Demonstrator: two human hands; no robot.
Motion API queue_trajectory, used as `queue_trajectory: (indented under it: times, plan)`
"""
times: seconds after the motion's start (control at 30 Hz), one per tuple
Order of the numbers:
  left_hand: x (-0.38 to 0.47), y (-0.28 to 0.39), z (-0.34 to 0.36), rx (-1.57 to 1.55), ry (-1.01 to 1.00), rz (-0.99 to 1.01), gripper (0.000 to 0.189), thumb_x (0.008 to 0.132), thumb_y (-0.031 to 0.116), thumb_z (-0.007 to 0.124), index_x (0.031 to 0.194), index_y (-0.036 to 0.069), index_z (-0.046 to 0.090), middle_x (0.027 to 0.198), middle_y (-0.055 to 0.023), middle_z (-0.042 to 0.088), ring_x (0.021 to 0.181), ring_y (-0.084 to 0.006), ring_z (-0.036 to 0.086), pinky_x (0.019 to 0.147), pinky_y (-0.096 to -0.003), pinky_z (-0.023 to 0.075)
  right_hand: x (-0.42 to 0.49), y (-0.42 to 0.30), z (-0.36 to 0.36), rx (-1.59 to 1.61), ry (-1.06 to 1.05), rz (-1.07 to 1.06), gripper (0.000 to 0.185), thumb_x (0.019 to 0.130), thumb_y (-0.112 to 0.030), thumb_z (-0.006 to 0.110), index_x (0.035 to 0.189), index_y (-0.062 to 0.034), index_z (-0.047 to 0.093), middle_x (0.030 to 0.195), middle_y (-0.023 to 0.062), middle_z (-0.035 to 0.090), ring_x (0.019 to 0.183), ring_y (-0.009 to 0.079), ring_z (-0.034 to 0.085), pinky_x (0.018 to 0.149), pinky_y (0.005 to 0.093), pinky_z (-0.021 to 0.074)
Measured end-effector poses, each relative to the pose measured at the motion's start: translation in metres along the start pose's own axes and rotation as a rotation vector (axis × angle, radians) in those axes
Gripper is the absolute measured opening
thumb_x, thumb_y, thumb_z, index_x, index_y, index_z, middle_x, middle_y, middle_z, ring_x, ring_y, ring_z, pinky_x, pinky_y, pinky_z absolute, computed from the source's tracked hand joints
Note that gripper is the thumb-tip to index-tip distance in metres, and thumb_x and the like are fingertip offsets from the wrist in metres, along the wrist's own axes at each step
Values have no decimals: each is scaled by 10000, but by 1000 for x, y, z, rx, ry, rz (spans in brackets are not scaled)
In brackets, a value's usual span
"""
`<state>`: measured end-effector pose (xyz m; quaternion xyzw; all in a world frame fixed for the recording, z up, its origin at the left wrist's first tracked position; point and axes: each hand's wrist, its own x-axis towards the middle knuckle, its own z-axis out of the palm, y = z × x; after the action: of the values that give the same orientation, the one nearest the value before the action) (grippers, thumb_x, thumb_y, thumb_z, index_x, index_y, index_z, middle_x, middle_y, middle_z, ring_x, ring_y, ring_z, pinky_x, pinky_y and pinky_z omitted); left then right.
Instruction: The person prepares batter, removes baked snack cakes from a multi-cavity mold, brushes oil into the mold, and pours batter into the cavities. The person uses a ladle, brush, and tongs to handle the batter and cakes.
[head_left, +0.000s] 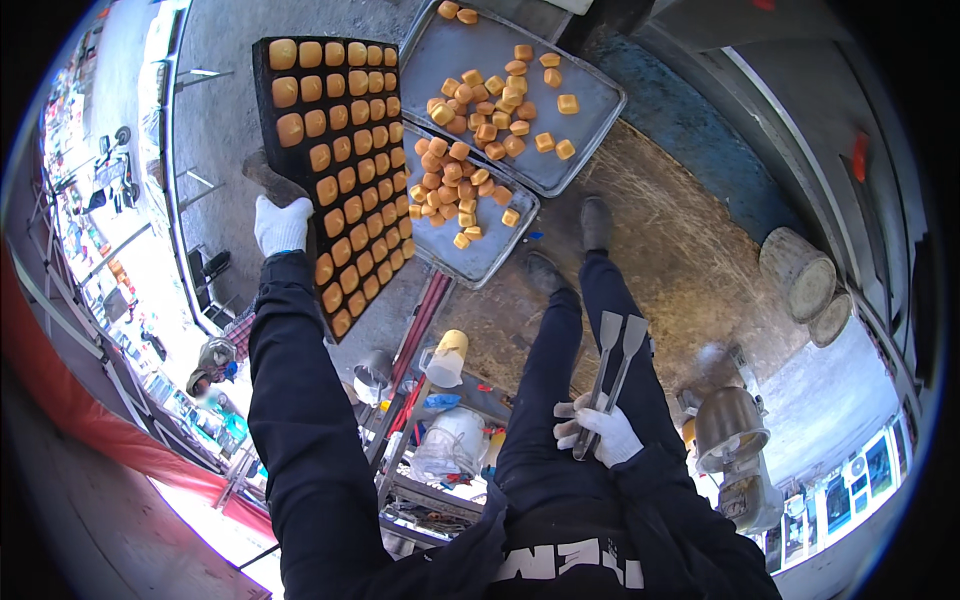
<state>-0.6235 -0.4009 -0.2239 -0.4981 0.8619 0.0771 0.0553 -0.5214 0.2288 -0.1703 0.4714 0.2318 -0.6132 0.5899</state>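
My left hand (283, 223), in a white knit glove, grips the edge of a dark baking mould (292, 161) with a brown pad or cloth at the grip. The mould is tilted up, and its rows of cups hold small golden-brown buns (346, 179). In my gloved right hand (602, 433) is a pair of metal tongs (616, 360), their flat tips apart and pointing away from me. Beyond the mould lie two metal trays, the far tray (592, 82) and the near tray (491, 259), both bearing loose piles of similar buns.
A stand mixer (731, 442) is at my right, with cylindrical logs or drums (798, 271) farther up. A yellowish plastic jug (448, 358) and a plastic-wrapped white bucket (454, 442) stand on a metal rack at lower left. Another person (214, 364) is beyond my left arm.
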Motion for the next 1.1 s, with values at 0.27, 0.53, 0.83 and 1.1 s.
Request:
queue_trajectory:
  times: [0.27,0.53,0.83,1.1]
  plan:
    - [-28,50,81,222,161,28,485,776,279,819,1169,23,694,1086,-267,786,1051,-487,757,949,-543,591,8,-11,2,43,30,-5,180,1058,-105,688,1214,-92,601,1333,281,666,1028,368,811,802,456,713]
    - [44,41,144,353,131,251,436,817,331,811,1140,78,665,1091,-234,764,1026,-476,752,898,-574,599,19,-16,-7,25,17,-63,265,1025,-94,723,1237,-61,568,1295,304,683,976,351,823,819,483,720]
    - [47,30,14,254,164,225,493,795,309,833,1197,70,678,1101,-261,778,1067,-491,748,933,-567,594,9,1,11,-120,123,-128,226,1021,-73,732,1209,-77,606,1146,206,739,773,226,771,669,359,666]
    - [-11,8,-110,52,86,11,565,768,292,809,1255,35,678,1176,-288,778,1157,-488,735,996,-515,583,-13,1,51,-606,292,-273,286,1020,-235,789,1132,-83,574,818,4,617,588,85,608,510,271,505]
